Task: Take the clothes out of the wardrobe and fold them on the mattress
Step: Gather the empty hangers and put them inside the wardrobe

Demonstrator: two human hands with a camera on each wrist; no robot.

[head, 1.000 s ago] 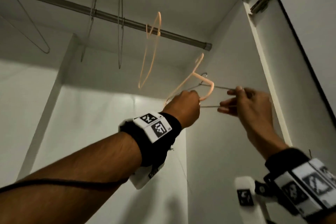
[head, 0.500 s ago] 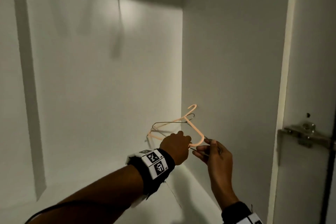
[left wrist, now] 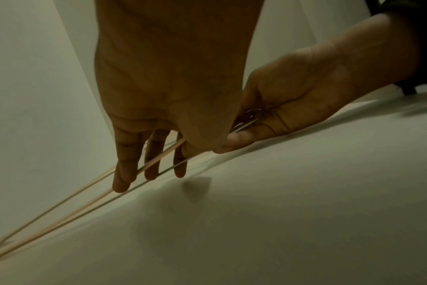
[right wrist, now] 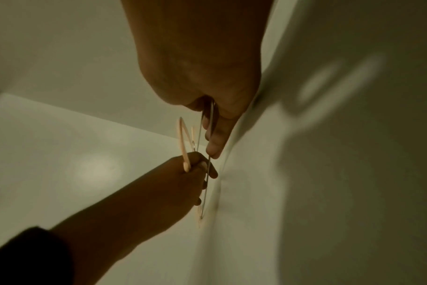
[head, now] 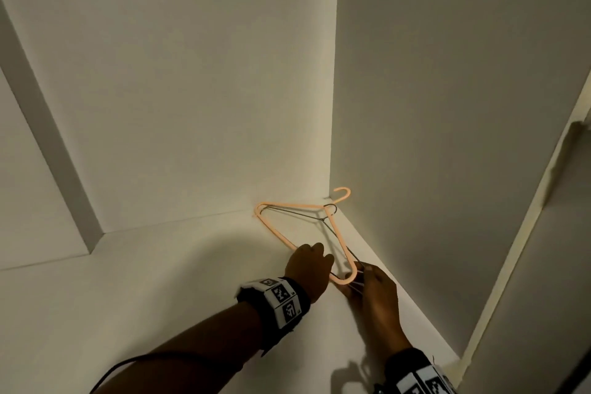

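- I find both hands low in the right-centre of the head view, inside the wardrobe (head: pixel 447 105), with two empty hangers between them.
- My left hand (head: pixel 308 269) holds the peach plastic hanger (head: pixel 271 227) at its lower bar; the wrist view shows the bar running between the fingers (left wrist: pixel 124 169).
- My right hand (head: pixel 372 289) pinches the near corner of the thin wire hanger (head: pixel 297 214), which lies nested within the peach one.
- Governing relation: both hangers run long-axis away from the hands, up-frame toward the back corner, hooks farthest; the wardrobe floor (head: pixel 160 297) lies directly beneath. I cannot tell whether they touch it.
- Materials: the peach one is smooth, rounded, rigid plastic; the other is slender grey metal, likely springy.
- No clothes are visible; the mattress is out of frame.
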